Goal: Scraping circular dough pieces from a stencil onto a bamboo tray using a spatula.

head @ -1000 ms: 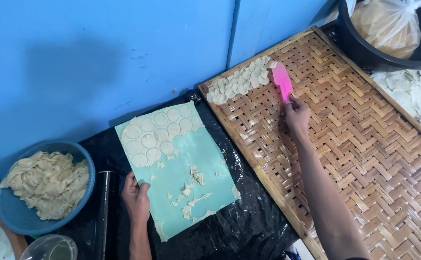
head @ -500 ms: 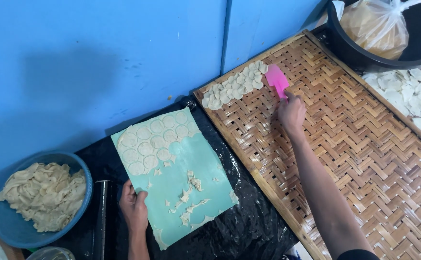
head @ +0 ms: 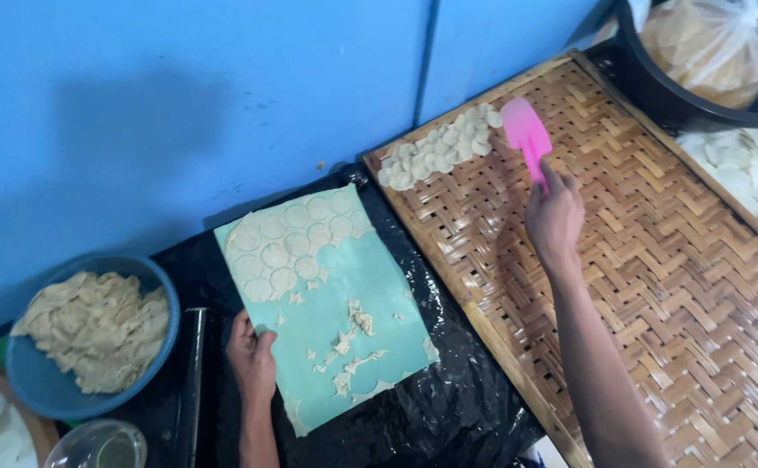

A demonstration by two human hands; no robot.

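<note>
Hands at the teal mat, with a pink spatula over the woven tray

The left hand (head: 252, 360) pressed flat, fingers apart, on the near edge of the teal mat (head: 357, 282), which carried cut dough rounds (head: 288, 247) and scraps. Right of the mat, the right hand (head: 555, 217) had its grip closed on a pink spatula (head: 526, 134), held over the woven tray (head: 656, 286), just beside a heap of dough discs (head: 440, 147) at its far corner.

Right hand (head: 554, 217) grips a pink spatula (head: 525, 134) over the woven tray (head: 656, 286); left hand (head: 252, 360) steadies a green mat (head: 344, 295)
</note>
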